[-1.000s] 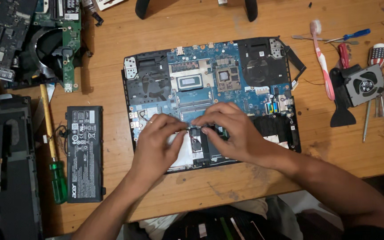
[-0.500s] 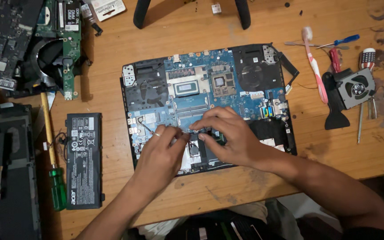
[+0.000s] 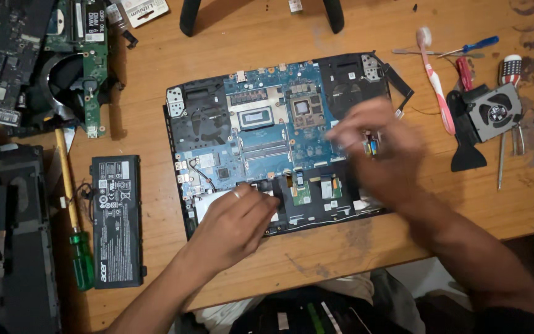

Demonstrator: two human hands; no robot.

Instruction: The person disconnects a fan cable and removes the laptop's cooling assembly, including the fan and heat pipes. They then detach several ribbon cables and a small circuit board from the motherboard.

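An opened laptop lies in the middle of the frame on my wooden worktop, its blue circuit board bare and two dark fan housings at its upper corners. My left hand rests on the laptop's lower left part, fingers curled and pressing down on a small black piece beside a pale panel; a ring shows on one finger. My right hand hovers over the right side of the board, blurred, so I cannot tell whether it is open or closed; a small blue and yellow part sits by its fingers. At the left of the frame a flat black battery lies on the worktop, just beside a green-handled screwdriver. At the upper right lie a pink toothbrush, a blue-handled screwdriver and a loose square fan. A green circuit board sits at the upper left.
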